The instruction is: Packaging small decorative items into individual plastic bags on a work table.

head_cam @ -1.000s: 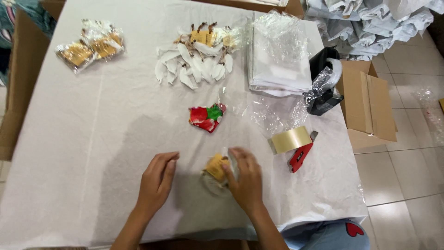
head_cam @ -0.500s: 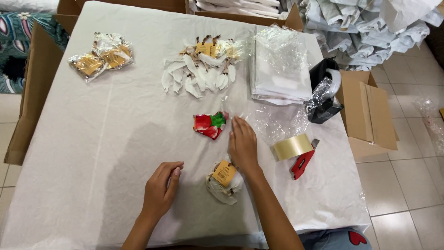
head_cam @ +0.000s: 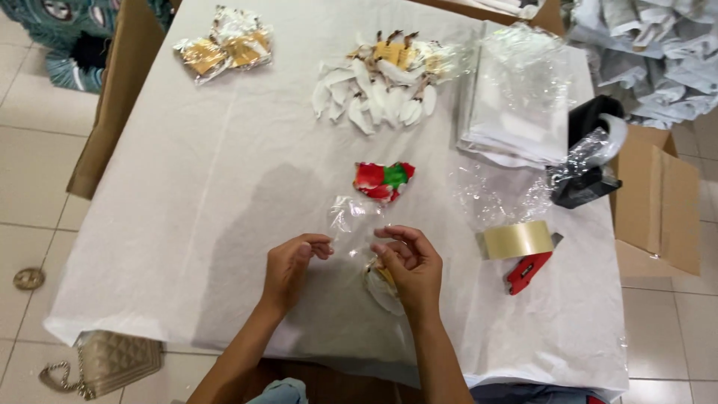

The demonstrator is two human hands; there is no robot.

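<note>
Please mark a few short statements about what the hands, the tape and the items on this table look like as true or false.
1. Both hands pinch a clear plastic bag: left hand, right hand. True.
2. The red and green ornament lies inside the cardboard box. False: it lies on the white tablecloth.
3. The tape roll lies right of the hands. True.
4. The white feather pieces are piled on the floor. False: they lie on the table's far side.

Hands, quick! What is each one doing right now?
Left hand: closed, fingertips pinching the clear plastic bag.
Right hand: closed, pinching the same bag's other edge, above a small yellow and white item.
</note>
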